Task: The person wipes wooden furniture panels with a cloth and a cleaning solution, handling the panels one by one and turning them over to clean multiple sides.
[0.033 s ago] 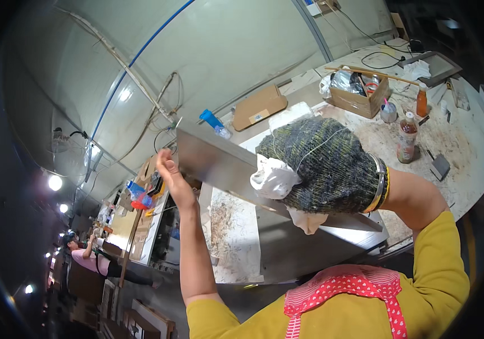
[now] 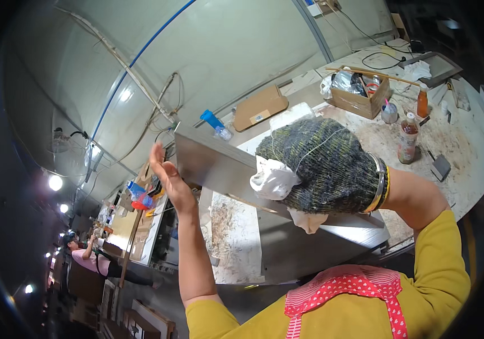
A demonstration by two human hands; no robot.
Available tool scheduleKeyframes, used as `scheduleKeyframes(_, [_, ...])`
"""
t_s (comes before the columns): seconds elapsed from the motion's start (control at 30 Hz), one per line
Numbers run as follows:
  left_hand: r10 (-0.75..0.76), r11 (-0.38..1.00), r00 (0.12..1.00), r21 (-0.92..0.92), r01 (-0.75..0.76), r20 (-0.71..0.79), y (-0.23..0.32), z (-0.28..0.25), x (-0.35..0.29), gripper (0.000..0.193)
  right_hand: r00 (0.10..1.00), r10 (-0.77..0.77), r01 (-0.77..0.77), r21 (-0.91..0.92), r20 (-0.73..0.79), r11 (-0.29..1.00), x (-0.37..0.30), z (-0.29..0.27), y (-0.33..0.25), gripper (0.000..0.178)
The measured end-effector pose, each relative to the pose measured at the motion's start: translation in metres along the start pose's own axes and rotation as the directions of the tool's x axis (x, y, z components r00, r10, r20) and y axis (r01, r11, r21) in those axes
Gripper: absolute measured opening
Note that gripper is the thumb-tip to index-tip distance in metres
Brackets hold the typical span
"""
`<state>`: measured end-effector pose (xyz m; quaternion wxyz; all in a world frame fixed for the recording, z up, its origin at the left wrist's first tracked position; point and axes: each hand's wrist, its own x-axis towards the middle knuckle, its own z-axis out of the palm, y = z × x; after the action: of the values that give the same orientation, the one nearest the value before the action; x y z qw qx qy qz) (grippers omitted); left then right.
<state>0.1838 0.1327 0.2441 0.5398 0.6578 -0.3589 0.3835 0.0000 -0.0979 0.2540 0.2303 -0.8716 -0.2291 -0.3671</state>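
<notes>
Left grip (image 2: 171, 182): we spread its fingers wider beside the grey panel (image 2: 211, 164), leaving that end apparently unheld | knit-covered right grip (image 2: 324, 166): we could not tell.

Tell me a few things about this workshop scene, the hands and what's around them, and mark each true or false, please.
1. The left hand is bare, next to a gray panel. True.
2. Both hands are bare. False: a dark knitted covering hides the right hand.
3. White cloth shows at the edge of the covering. True.
4. Every bottle lies on its side. False: the reddish-brown bottle stands upright.
5. The open cardboard box has things in it. True.
6. The left hand is clenched. False: it is open.
</notes>
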Motion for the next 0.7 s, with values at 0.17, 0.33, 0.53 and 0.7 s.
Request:
scheduleKeyframes(0.17, [0.186, 0.980, 0.968, 0.039, -0.195, 0.172, 0.062, 0.012, 0.015, 0.042, 0.959, -0.270, 0.265, -0.068, -0.087, 0.962, 0.013, 0.013, 0.006, 0.047])
scheduleKeyframes(0.33, [0.289, 0.956, 0.950, 0.015, -0.293, 0.114, 0.026, 0.019, 0.022, 0.037, 0.902, -0.426, 0.405, -0.204, -0.069, 0.891, 0.058, 0.017, 0.002, 0.041])
scheduleKeyframes(0.53, [0.179, 0.978, 0.980, 0.093, -0.187, 0.092, 0.023, 0.033, 0.040, 0.041, 0.913, -0.371, 0.328, -0.235, -0.168, 0.915, 0.068, 0.028, 0.006, 0.040])
scheduleKeyframes(0.7, [0.030, 0.997, 0.998, 0.070, -0.034, 0.058, -0.046, 0.006, 0.058, 0.050, 0.984, -0.124, 0.083, -0.290, -0.126, 0.953, -0.002, 0.059, 0.037, 0.052])
